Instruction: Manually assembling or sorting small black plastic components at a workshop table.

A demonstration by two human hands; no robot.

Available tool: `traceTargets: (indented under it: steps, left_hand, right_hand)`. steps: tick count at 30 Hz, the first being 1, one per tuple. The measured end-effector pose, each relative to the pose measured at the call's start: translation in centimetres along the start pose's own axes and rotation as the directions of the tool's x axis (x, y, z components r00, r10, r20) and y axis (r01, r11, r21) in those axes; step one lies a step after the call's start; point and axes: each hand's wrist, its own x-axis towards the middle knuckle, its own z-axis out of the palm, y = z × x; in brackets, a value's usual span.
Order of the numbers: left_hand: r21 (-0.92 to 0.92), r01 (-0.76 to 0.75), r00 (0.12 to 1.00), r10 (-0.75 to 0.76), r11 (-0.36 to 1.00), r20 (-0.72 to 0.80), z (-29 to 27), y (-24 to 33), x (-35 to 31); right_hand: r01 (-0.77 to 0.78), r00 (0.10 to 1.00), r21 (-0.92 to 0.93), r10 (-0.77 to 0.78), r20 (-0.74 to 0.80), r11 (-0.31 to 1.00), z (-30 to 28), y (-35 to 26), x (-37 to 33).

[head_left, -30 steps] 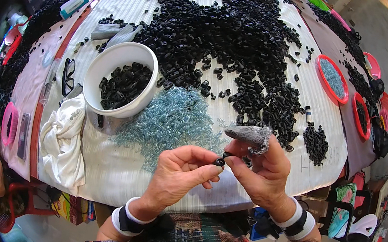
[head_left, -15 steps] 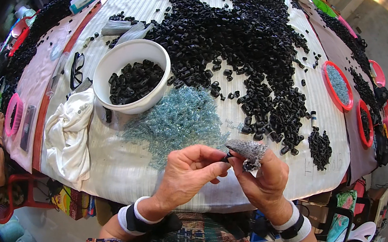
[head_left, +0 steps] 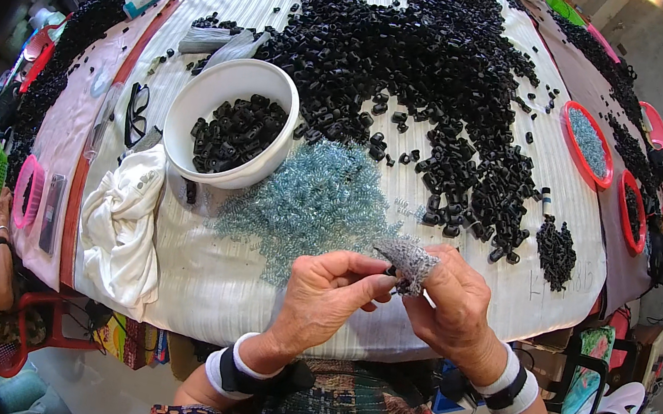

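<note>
Close together at the near edge of the table, my left hand (head_left: pixel 326 292) and my right hand (head_left: pixel 456 311) pinch one small black plastic piece (head_left: pixel 392 272) between their fingertips. Fingers hide most of that piece. A grey knitted cover (head_left: pixel 412 263) wraps my right index finger. Just beyond my hands lies a heap of tiny clear-bluish coil springs (head_left: pixel 325 194). Left of the heap stands a white bowl (head_left: pixel 284 144) partly filled with black plastic pieces (head_left: pixel 238 136). A large spread of similar black pieces (head_left: pixel 401 57) covers the far part of the table.
At left lie a bunched white cloth (head_left: pixel 121 225), eyeglasses (head_left: pixel 136 116) and a phone (head_left: pixel 52 212). To the right are a small pile of black parts (head_left: pixel 556 253) and a red-rimmed basket (head_left: pixel 605 181) of springs. Another person's hand (head_left: pixel 3 207) shows at far left.
My right hand's covered fingertip has tilted down and left over the black piece, now hiding more of it. The whole view has shifted slightly.
</note>
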Motion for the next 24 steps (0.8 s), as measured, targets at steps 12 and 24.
traceTargets:
  steps: [12,24]
  left_hand:
    - [-0.01,0.013,1.0,-0.013,1.0,-0.024,-0.1,-0.6,0.1]
    - [-0.109,0.089,0.994,-0.095,0.99,-0.05,0.0,-0.3,0.8]
  right_hand:
    - [0.072,0.993,-0.014,-0.07,0.092,0.997,0.5,0.3,0.2]
    - [-0.089,0.995,0.031,0.087,0.046,0.996,0.8,0.5,-0.5]
